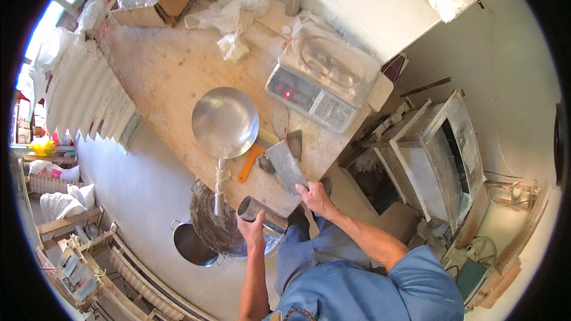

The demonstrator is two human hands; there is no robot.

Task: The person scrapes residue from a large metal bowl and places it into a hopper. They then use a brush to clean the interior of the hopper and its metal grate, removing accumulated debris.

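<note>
At the table's near corner, my left hand [252, 229] is wrapped round a short grey metal cylinder [247, 205], its dark hollow end facing up. My right hand [317, 200] grips the lower end of a flat rectangular metal blade [285, 166], which lies slanted over the tabletop. Just left of the blade is a tool with an orange handle [251, 164]. A shiny round metal pan [225, 122] rests beyond it, its cord-wrapped handle [220, 181] pointing toward me past the table edge. Behind the blade lies another flat dark metal piece [294, 144].
A plastic-covered scale [321, 77] with a lit red display stands at the table's right. Farther back are a metal can [293, 0], plastic bags [235, 18] and a cardboard box [160, 6]. A dark pot [195, 244] sits below left; a metal-framed machine [437, 154] stands right.
</note>
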